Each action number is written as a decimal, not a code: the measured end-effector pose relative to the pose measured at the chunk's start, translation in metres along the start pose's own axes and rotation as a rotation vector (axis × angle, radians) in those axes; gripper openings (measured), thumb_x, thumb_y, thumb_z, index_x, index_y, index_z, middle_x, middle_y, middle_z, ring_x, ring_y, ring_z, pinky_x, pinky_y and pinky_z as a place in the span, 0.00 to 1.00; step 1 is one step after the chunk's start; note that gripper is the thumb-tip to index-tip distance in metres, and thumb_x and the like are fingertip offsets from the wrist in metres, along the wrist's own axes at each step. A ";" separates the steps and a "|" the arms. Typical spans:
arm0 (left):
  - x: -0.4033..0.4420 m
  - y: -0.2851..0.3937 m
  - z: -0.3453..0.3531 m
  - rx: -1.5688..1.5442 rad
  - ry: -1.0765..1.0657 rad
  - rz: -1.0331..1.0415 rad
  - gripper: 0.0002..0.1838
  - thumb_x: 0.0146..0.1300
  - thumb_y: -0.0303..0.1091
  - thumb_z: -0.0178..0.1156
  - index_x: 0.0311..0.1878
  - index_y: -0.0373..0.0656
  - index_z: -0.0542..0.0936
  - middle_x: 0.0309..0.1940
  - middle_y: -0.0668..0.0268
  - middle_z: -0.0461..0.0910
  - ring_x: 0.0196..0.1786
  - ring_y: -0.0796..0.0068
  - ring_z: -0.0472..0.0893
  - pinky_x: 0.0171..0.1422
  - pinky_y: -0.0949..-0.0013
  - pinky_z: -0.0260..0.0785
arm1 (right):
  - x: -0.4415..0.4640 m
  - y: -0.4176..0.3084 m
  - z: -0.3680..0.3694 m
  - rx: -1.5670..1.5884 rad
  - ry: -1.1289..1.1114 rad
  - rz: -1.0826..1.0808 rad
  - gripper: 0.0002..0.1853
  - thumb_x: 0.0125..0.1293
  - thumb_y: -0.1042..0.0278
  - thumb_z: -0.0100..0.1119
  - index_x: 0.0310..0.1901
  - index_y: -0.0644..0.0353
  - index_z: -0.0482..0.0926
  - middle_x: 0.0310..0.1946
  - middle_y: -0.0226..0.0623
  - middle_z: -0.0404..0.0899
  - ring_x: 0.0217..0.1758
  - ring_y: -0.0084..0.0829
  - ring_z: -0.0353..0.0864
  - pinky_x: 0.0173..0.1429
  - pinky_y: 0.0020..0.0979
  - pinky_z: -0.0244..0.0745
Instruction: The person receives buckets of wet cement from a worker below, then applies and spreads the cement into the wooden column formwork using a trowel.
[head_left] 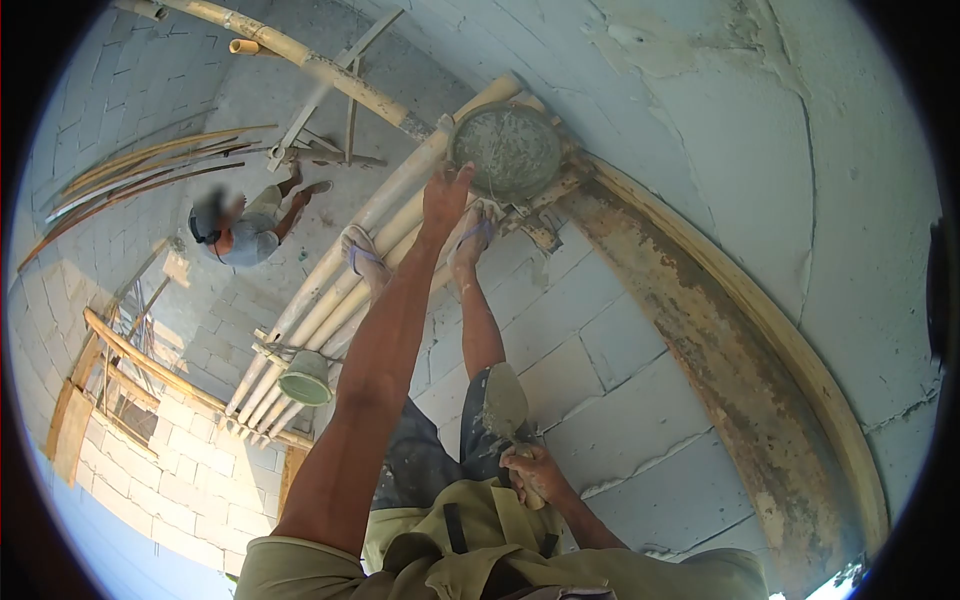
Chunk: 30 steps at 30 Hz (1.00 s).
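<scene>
My left hand point(447, 200) reaches forward to the near left rim of a round tub point(507, 152) of grey wet mortar, its fingers closed at the edge. The tub rests at the far end of the bamboo poles, against the wall. Low in the view, close to my body, my right hand point(535, 472) is wrapped round the handle of a trowel point(505, 402), whose blade is coated with grey mortar. My sandalled feet stand on the poles just below the tub.
Bamboo poles point(350, 262) form a raised platform with a green bucket point(305, 378) hanging beside it. A long stained board point(700, 350) runs down the right along the block wall point(630, 400). Below left, a person point(245, 232) sits on the floor near wooden strips.
</scene>
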<state>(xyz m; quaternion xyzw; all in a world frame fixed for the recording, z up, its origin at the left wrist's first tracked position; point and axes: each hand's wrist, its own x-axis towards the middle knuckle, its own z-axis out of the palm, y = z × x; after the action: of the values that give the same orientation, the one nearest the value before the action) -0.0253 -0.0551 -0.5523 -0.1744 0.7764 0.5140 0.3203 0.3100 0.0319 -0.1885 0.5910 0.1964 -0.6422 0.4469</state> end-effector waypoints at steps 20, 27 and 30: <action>-0.076 -0.267 -0.193 0.424 0.046 -0.136 0.24 0.65 0.47 0.64 0.50 0.31 0.84 0.46 0.40 0.86 0.55 0.37 0.85 0.61 0.49 0.78 | 0.007 -0.002 0.057 -0.203 0.152 -0.010 0.09 0.69 0.66 0.65 0.39 0.63 0.80 0.14 0.32 0.71 0.11 0.29 0.73 0.15 0.32 0.71; -0.063 -0.270 -0.229 0.488 0.076 0.040 0.17 0.71 0.42 0.63 0.45 0.35 0.85 0.38 0.48 0.87 0.40 0.55 0.88 0.47 0.55 0.80 | 0.014 0.005 0.071 -0.248 0.184 -0.007 0.09 0.68 0.66 0.65 0.38 0.64 0.80 0.14 0.32 0.71 0.10 0.29 0.73 0.15 0.34 0.72; -0.070 -0.268 -0.238 0.168 0.173 -0.189 0.19 0.69 0.43 0.65 0.45 0.32 0.85 0.32 0.50 0.87 0.35 0.60 0.88 0.45 0.57 0.79 | 0.016 0.005 0.079 -0.273 0.183 -0.012 0.09 0.68 0.67 0.65 0.39 0.64 0.80 0.14 0.33 0.71 0.10 0.30 0.73 0.15 0.34 0.73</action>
<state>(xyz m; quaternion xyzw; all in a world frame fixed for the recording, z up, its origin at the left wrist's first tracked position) 0.1108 -0.3860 -0.6251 -0.2629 0.8216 0.3977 0.3126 0.2700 -0.0376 -0.1840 0.5797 0.3252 -0.5558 0.4993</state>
